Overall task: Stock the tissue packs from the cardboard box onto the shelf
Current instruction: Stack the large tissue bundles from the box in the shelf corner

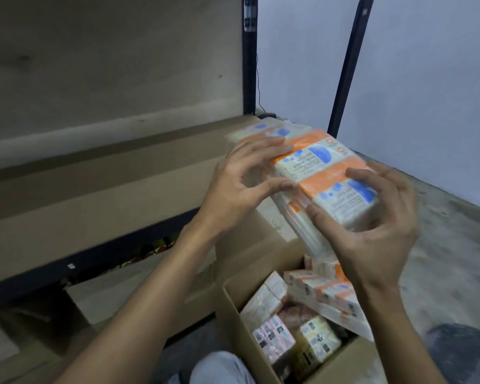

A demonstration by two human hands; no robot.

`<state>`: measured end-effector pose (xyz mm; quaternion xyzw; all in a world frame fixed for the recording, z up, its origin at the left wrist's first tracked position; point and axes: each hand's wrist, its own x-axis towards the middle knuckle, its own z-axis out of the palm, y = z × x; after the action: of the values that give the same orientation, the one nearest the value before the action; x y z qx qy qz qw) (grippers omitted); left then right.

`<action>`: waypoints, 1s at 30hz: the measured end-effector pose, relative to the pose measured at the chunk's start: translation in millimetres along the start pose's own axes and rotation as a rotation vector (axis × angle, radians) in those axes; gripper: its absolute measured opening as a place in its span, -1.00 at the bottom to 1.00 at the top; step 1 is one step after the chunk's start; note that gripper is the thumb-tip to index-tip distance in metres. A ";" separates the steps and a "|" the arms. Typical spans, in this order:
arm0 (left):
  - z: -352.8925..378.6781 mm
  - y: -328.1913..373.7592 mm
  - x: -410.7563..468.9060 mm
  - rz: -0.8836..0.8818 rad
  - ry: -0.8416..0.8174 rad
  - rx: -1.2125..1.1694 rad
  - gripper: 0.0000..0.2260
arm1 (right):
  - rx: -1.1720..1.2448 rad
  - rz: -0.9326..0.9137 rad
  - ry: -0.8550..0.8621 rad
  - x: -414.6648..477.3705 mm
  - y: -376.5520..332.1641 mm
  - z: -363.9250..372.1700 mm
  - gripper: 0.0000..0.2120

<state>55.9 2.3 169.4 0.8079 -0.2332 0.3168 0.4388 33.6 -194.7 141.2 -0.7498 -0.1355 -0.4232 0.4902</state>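
Both hands are on the tissue bundle [313, 164], up above the cardboard box [231, 309], its far end over the shelf [94, 195]. The left hand [241, 178] grips the bundle's left side, fingers on top and thumb below. The right hand [377, 217] curls round the near end. More packs [330, 297] sit in the box.

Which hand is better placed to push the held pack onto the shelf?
Right, probably. The right hand grips the near end of the pack, away from the shelf, so it can push. The left hand holds the shelf-side edge, in the way.
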 end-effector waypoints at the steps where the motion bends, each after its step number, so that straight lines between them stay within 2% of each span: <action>1: -3.4 -5.7 2.9 -0.010 0.001 0.014 -0.59 | 0.020 0.013 -0.009 2.2 2.1 8.8 -0.43; 7: -23.6 -58.1 5.6 -0.111 -0.028 0.068 -0.62 | 0.100 0.086 -0.089 0.5 17.5 70.2 -0.42; 13: -49.4 -96.1 -0.9 -0.207 -0.093 0.211 -0.54 | 0.090 0.129 -0.216 -5.2 22.7 119.4 -0.39; 17: -63.5 -110.5 -5.1 -0.393 -0.114 0.262 -0.54 | 0.033 0.132 -0.331 -1.0 22.3 147.9 -0.34; 23: -74.5 -130.8 -15.6 -0.584 -0.121 0.312 -0.45 | -0.258 0.015 -0.453 14.1 18.6 181.9 -0.40; 26: -76.0 -137.1 -17.1 -0.621 -0.140 0.249 -0.43 | -0.357 -0.040 -0.512 14.8 18.6 196.1 -0.36; 30: -75.5 -139.4 -11.5 -0.640 -0.115 0.127 -0.47 | -0.358 -0.129 -0.462 9.6 22.0 208.6 -0.35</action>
<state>116.1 138.8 114.2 0.8826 0.0285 0.1307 0.4508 157.7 -30.1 101.3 -0.8907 -0.2140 -0.2888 0.2784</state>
